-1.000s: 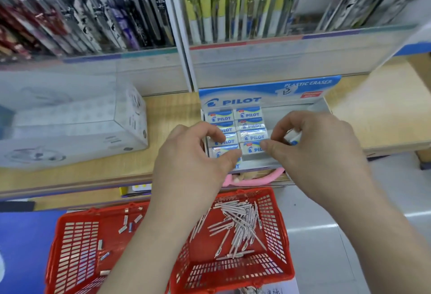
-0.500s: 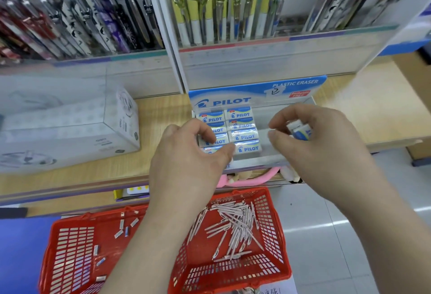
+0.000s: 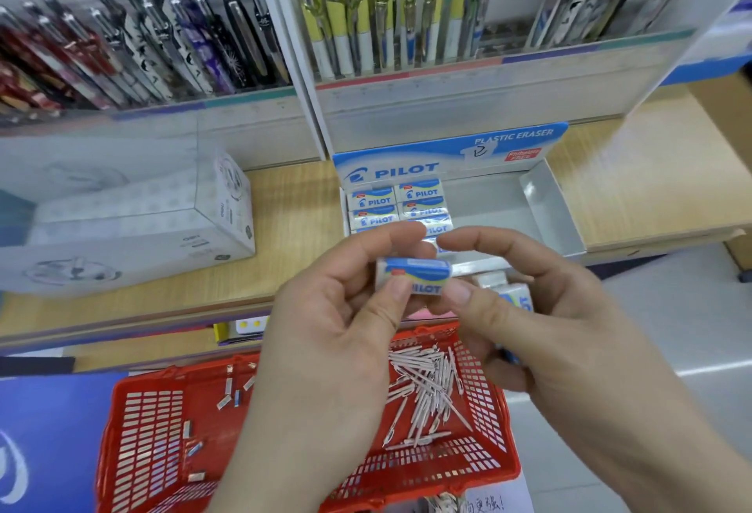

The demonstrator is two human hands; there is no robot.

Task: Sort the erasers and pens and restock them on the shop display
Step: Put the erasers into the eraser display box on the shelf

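Holding the eraser: the left hand (image 3: 325, 350), by which a Pilot eraser (image 3: 419, 268) is pinched between forefinger above and thumb below, just in front of the display box (image 3: 545, 207) and above the red basket (image 3: 504, 468).
Right hand (image 3: 569, 329): its thumb is laid against that eraser's right end; spare erasers (image 3: 517, 297) are clasped in its curled fingers.
Display box: set on the wooden shelf (image 3: 293, 207); stacked erasers (image 3: 390, 203) are ranged in two columns at its left end.
Red basket: slim pale pens (image 3: 427, 386) are heaped at its right side.
Pen racks (image 3: 447, 89): stocked, behind the shelf.
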